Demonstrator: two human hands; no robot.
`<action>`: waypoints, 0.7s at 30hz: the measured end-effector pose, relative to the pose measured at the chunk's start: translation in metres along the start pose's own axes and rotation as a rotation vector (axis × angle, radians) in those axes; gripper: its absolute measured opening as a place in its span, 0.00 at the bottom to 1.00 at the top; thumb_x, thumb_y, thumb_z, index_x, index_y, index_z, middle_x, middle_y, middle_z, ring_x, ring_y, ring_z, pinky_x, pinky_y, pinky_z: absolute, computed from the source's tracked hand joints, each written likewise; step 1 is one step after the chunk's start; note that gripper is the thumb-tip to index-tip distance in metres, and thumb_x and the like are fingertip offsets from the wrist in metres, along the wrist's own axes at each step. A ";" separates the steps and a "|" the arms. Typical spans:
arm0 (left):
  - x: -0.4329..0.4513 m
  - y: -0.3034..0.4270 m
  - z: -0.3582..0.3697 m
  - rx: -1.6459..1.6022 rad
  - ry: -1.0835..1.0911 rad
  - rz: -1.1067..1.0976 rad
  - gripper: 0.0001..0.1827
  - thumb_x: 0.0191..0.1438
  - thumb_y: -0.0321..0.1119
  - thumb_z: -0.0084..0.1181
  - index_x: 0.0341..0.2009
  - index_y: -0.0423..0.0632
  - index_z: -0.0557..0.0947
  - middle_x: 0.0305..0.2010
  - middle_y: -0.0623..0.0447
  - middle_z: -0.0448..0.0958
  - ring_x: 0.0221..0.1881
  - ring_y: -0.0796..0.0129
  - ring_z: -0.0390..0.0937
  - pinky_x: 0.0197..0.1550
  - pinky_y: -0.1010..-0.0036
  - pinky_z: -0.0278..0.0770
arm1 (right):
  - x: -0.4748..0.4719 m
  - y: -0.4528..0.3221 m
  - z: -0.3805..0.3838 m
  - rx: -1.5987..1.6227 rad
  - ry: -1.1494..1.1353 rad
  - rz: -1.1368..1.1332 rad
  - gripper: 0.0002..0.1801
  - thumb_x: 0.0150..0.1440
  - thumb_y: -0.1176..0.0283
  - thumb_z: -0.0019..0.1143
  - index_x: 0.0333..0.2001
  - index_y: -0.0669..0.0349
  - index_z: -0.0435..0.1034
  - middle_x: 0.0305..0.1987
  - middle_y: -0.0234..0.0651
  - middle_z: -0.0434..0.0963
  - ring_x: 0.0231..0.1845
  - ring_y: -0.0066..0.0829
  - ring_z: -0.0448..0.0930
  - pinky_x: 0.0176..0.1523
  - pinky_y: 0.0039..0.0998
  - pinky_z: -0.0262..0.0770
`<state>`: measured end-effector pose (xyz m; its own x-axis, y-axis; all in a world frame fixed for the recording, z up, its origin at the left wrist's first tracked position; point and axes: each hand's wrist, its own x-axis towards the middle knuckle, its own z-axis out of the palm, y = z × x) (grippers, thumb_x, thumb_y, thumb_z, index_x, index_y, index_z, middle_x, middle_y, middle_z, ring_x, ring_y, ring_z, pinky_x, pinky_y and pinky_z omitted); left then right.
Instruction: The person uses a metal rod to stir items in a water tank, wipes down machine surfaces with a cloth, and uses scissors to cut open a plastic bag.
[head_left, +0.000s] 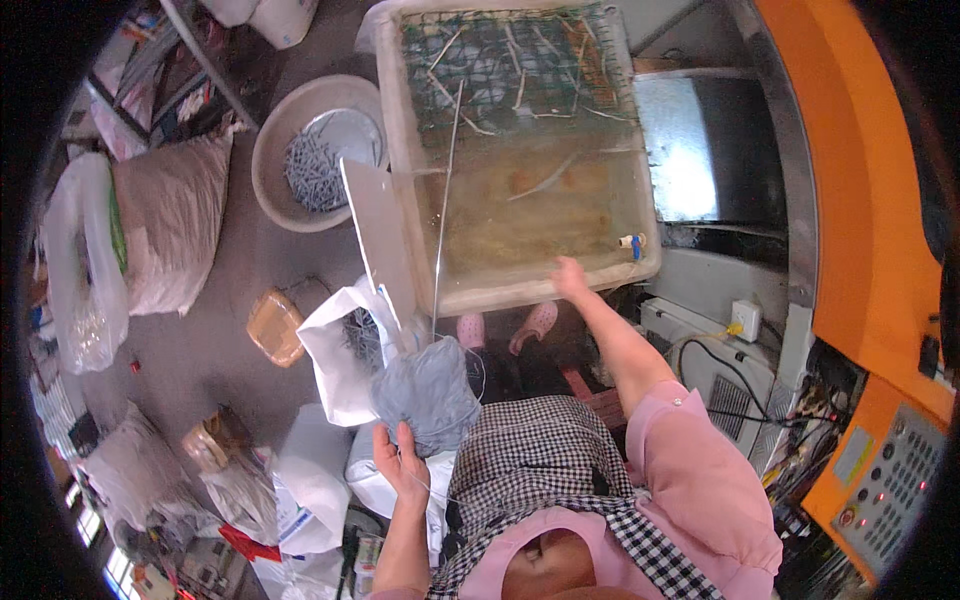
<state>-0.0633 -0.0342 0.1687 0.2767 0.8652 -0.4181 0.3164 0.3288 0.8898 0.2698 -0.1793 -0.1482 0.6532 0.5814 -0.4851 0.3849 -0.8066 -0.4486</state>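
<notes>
My left hand (403, 463) is raised at the lower edge of a crumpled bluish-grey bundle (424, 390). Two of its fingertips point up against the bundle, and a thin pale cord runs by the hand; its grip on either is unclear. My right hand (571, 279), slightly blurred, reaches to the near rim of a large pale tub (510, 298) of murky water. Whether its fingers hold anything does not show. In the tub's far half lies green mesh (547, 67) with pale strips over it. An open white sack (334, 375) containing grey pieces stands beside the bundle.
A round basin (274, 165) with grey plastic pieces sits left of the tub. A white board (379, 232) and a thin rod (446, 195) lean by the tub's left side. A blue-handled valve (635, 244) is inside its near right corner. Orange machinery (847, 187) flanks the right.
</notes>
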 end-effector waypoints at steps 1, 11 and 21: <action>0.004 0.003 0.000 0.010 -0.039 0.030 0.05 0.56 0.30 0.44 0.35 0.42 0.67 0.31 0.57 0.68 0.31 0.80 0.63 0.34 0.84 0.62 | -0.009 0.024 -0.016 0.052 0.036 0.165 0.22 0.45 0.64 0.54 0.43 0.63 0.68 0.44 0.48 0.71 0.46 0.42 0.72 0.49 0.35 0.67; 0.030 0.051 0.015 0.049 -0.165 0.155 0.05 0.55 0.30 0.45 0.28 0.45 0.67 0.27 0.60 0.65 0.28 0.82 0.60 0.30 0.86 0.59 | -0.097 0.044 -0.060 0.114 0.246 0.600 0.18 0.44 0.66 0.57 0.39 0.64 0.69 0.39 0.46 0.72 0.45 0.44 0.71 0.48 0.37 0.67; 0.033 0.057 0.024 0.051 -0.212 0.120 0.06 0.55 0.31 0.46 0.29 0.43 0.68 0.29 0.58 0.67 0.29 0.80 0.61 0.31 0.83 0.61 | -0.099 -0.007 -0.050 0.200 0.200 0.418 0.28 0.43 0.72 0.57 0.50 0.62 0.62 0.49 0.51 0.65 0.52 0.47 0.65 0.54 0.36 0.62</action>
<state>-0.0146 0.0036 0.2010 0.4974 0.7964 -0.3440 0.3141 0.2044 0.9271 0.2346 -0.2364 -0.0596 0.8446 0.1649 -0.5093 -0.0565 -0.9186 -0.3912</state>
